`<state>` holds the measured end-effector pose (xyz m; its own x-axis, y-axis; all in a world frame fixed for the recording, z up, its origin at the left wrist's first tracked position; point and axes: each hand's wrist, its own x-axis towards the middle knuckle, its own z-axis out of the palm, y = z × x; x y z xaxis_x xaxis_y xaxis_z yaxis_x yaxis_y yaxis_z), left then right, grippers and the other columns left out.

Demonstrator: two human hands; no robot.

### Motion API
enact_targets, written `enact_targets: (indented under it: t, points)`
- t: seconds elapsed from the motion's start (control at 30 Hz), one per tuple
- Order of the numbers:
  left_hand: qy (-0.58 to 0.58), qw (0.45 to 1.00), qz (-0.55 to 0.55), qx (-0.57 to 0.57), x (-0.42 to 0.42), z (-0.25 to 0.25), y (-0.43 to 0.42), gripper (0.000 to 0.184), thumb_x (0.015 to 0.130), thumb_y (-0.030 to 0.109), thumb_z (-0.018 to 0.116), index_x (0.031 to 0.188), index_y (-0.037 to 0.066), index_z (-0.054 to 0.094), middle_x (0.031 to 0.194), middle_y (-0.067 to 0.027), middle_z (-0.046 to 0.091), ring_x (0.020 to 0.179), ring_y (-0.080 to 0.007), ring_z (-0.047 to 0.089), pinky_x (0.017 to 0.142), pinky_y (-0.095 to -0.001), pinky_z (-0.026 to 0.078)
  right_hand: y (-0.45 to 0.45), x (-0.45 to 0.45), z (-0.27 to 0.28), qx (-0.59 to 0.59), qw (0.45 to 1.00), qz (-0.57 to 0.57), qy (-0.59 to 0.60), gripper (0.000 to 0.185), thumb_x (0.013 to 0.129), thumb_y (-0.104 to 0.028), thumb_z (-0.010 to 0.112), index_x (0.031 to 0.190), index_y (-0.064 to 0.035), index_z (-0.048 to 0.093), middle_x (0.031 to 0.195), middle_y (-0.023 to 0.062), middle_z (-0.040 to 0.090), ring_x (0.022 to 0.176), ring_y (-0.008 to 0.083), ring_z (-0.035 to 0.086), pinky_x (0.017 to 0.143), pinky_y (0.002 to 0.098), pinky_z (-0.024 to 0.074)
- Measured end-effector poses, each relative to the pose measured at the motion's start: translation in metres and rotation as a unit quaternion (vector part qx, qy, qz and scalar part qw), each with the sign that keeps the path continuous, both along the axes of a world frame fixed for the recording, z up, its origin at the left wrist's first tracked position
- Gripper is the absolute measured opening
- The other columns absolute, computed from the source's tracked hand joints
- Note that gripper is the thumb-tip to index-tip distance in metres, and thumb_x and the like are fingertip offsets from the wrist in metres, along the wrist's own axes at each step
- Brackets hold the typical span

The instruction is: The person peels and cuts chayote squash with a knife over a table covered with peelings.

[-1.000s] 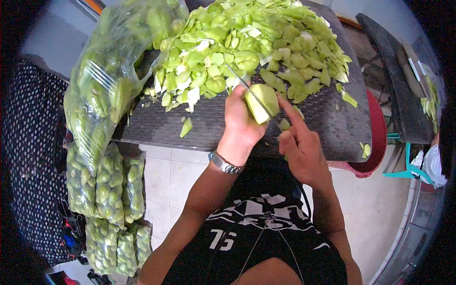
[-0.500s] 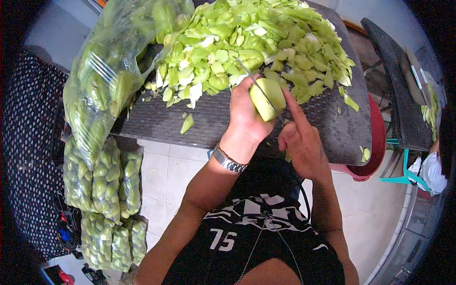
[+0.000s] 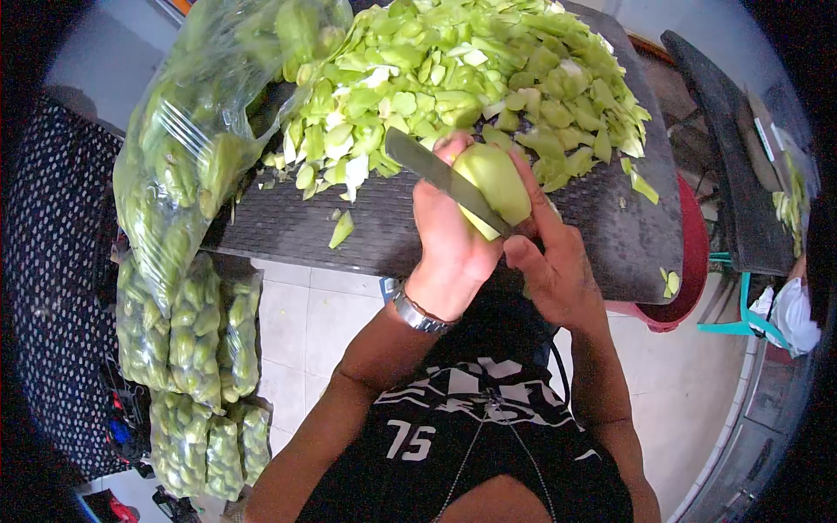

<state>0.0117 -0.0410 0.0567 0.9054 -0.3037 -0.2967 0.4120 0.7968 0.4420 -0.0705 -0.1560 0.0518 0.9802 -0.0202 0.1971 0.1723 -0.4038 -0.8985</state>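
Note:
My left hand point(image 3: 453, 235) is closed around a pale green peeled chayote point(image 3: 499, 181), above the near edge of the dark woven-textured table point(image 3: 296, 228). My right hand point(image 3: 558, 266) grips a knife point(image 3: 440, 174) whose handle is hidden in the palm. The broad blade lies flat across the chayote's near side and points up to the left, over my left fingers. My right index finger stretches along the chayote's right side. Just beyond both hands spreads a large heap of thin green and white slices point(image 3: 462, 74).
A clear plastic bag of whole chayotes point(image 3: 187, 157) hangs over the table's left edge. Below it, several filled bags point(image 3: 196, 336) are stacked. A red tub point(image 3: 693, 253) stands under the right edge, near a dark chair point(image 3: 741, 209) and a turquoise stool leg point(image 3: 741, 322).
The knife blade has turned from edge-on to showing its flat side, and its tip has swung left and down. The chayote has rotated slightly in my left hand.

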Motion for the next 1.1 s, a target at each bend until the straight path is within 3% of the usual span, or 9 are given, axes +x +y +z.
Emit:
enact_targets:
  t: [0.33,0.43,0.53,0.57,0.67,0.77,0.87,0.93,1.1]
  points:
    - [-0.071,0.994,-0.012,-0.076,0.002,-0.028,0.001,0.023,0.104,0.032,0.054,0.108,0.011,0.063,0.099,-0.0062,0.07,0.092,-0.0225,0.069,0.087,-0.0381,0.057,-0.007,-0.002,0.0,-0.022,1.0,0.013,0.008,0.087,0.097,-0.061,0.057,0.162,-0.0144,0.024,0.152,0.0231,0.049,0.128,0.0459,0.056,0.105,0.0469,0.0483]
    - [0.025,0.976,-0.193,-0.098,0.023,-0.017,0.021,0.03,0.104,0.033,0.053,0.114,0.007,0.066,0.103,-0.0086,0.072,0.094,-0.0247,0.07,0.088,-0.0391,0.057,-0.008,-0.004,0.001,-0.117,0.993,-0.005,-0.017,0.087,0.096,-0.056,0.061,0.162,-0.0134,0.024,0.151,0.0226,0.049,0.126,0.0461,0.057,0.102,0.048,0.0501]
    - [0.021,0.954,-0.287,-0.081,0.045,-0.03,0.035,0.036,0.104,0.034,0.053,0.119,0.004,0.067,0.107,-0.0105,0.073,0.096,-0.0263,0.071,0.089,-0.0399,0.057,-0.007,-0.006,0.003,-0.148,0.989,-0.001,-0.02,0.086,0.095,-0.05,0.065,0.162,-0.0125,0.025,0.149,0.0236,0.051,0.125,0.0457,0.057,0.099,0.0486,0.0518]
    - [0.036,0.968,-0.242,-0.046,0.037,-0.034,0.032,0.033,0.102,0.035,0.054,0.113,0.006,0.065,0.102,-0.007,0.071,0.093,-0.0231,0.069,0.082,-0.0398,0.058,-0.008,-0.006,0.004,-0.147,0.989,0.001,-0.018,0.086,0.095,-0.048,0.066,0.162,-0.0122,0.026,0.148,0.0241,0.052,0.125,0.0455,0.058,0.099,0.0487,0.0523]
    - [0.04,0.964,-0.248,-0.089,0.033,-0.04,0.031,0.033,0.105,0.035,0.051,0.115,0.007,0.064,0.101,-0.0069,0.071,0.094,-0.0228,0.069,0.083,-0.0401,0.058,-0.009,-0.005,-0.007,-0.164,0.985,0.015,-0.042,0.083,0.095,-0.044,0.067,0.161,-0.0125,0.028,0.144,0.0258,0.054,0.124,0.0454,0.059,0.098,0.0489,0.0527]
    - [-0.011,0.976,-0.203,-0.073,0.027,-0.044,0.027,0.034,0.108,0.036,0.047,0.116,0.007,0.062,0.101,-0.0084,0.07,0.095,-0.0239,0.069,0.085,-0.0402,0.058,-0.013,-0.003,0.001,-0.133,0.99,0.035,0.037,0.082,0.096,-0.043,0.067,0.161,-0.0124,0.028,0.148,0.0242,0.052,0.127,0.0432,0.057,0.102,0.0482,0.0505]
    - [-0.015,0.986,-0.159,-0.056,0.019,-0.032,0.022,0.04,0.107,0.039,0.049,0.121,0.003,0.061,0.11,-0.0136,0.071,0.104,-0.0301,0.069,0.097,-0.0432,0.055,-0.013,-0.001,-0.003,-0.133,0.99,0.03,-0.04,0.083,0.095,-0.04,0.069,0.161,-0.0123,0.028,0.152,0.0229,0.048,0.132,0.0416,0.054,0.108,0.0465,0.0467]
    - [-0.057,0.984,-0.152,-0.071,0.014,-0.03,0.021,0.042,0.108,0.041,0.047,0.118,0.003,0.06,0.111,-0.0142,0.07,0.107,-0.0323,0.068,0.1,-0.0449,0.054,-0.014,-0.002,0.002,-0.09,0.995,0.036,0.017,0.082,0.095,-0.038,0.07,0.161,-0.0137,0.028,0.155,0.0224,0.045,0.136,0.0405,0.051,0.111,0.0452,0.0443]
    - [-0.161,0.982,-0.094,0.034,-0.001,-0.014,0.011,0.048,0.11,0.047,0.038,0.116,0.005,0.059,0.115,-0.0147,0.068,0.112,-0.0297,0.066,0.102,-0.0444,0.052,-0.012,-0.008,-0.005,-0.014,0.998,0.024,0.049,0.082,0.094,-0.037,0.072,0.161,-0.0169,0.029,0.145,0.0229,0.056,0.133,0.0394,0.053,0.106,0.0438,0.048]
